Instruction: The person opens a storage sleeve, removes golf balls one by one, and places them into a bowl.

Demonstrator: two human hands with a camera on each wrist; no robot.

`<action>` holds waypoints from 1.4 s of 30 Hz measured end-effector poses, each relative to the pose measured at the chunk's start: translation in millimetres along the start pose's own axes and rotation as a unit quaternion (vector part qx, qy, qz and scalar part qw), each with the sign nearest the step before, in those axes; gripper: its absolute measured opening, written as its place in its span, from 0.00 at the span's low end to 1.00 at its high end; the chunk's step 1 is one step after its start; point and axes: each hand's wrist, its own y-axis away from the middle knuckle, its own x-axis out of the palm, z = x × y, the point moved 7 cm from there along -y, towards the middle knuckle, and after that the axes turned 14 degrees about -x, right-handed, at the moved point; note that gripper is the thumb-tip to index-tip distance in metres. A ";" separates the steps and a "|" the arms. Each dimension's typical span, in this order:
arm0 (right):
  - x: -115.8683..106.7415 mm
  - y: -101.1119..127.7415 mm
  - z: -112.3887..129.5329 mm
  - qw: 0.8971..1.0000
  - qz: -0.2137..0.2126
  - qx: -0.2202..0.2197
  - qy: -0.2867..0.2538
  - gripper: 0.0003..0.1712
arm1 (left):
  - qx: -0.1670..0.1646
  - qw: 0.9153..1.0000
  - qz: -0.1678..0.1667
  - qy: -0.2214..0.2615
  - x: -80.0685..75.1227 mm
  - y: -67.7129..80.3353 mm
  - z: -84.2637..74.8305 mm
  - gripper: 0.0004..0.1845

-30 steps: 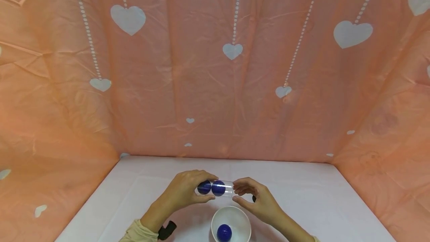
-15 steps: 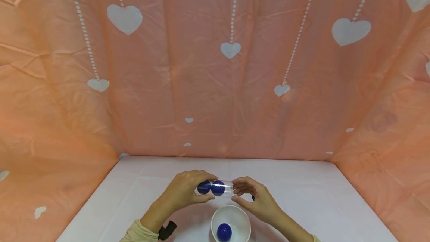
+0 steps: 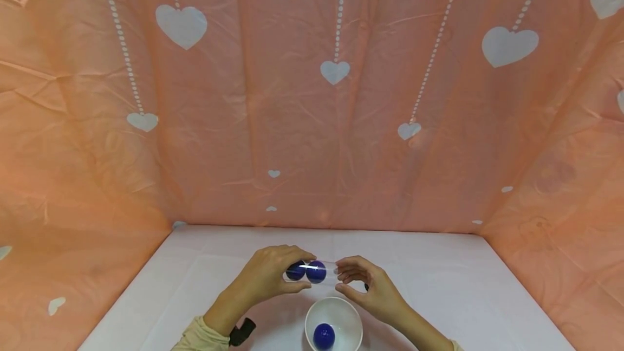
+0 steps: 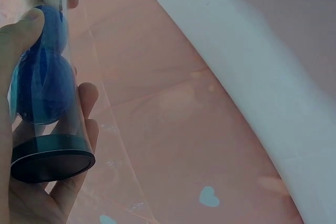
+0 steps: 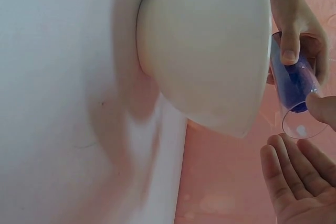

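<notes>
My left hand (image 3: 294, 272) grips a clear plastic tube (image 3: 312, 272) lying level above the table, thumb below and fingers on top. Two blue balls (image 3: 306, 271) sit in it side by side. The left wrist view shows a dark cap (image 4: 50, 161) closing the tube's (image 4: 52, 93) end by my palm. My right hand (image 3: 344, 276) is cupped at the tube's open mouth (image 5: 303, 124), with its fingers (image 5: 286, 166) relaxed and gripping nothing. Below the hands stands a white bowl (image 3: 341, 310) with one blue ball (image 3: 324, 335) inside.
The white table (image 3: 439, 286) is walled at the back and sides by a peach cloth with white hearts (image 3: 336, 123). A small dark object (image 3: 368, 287) lies just behind my right hand. A black strap (image 3: 242, 333) is on my left wrist.
</notes>
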 end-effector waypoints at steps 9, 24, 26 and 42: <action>1.4 -0.3 -0.9 1.000 0.000 -0.004 -0.009 0.22 | 0.003 1.000 -0.003 -0.004 -1.9 -0.5 -1.9 0.29; -0.1 -0.7 -1.5 1.000 0.001 0.004 -0.021 0.23 | -0.003 1.000 0.008 -0.016 -0.8 -3.0 -2.6 0.29; 0.3 -0.5 -1.9 1.000 0.001 0.004 -0.025 0.23 | -0.004 1.000 0.011 -0.018 -0.4 -3.1 -2.6 0.29; 0.6 1.1 -5.0 1.000 -0.001 0.005 -0.025 0.23 | 0.002 0.999 0.005 -0.037 0.4 -3.4 -4.4 0.29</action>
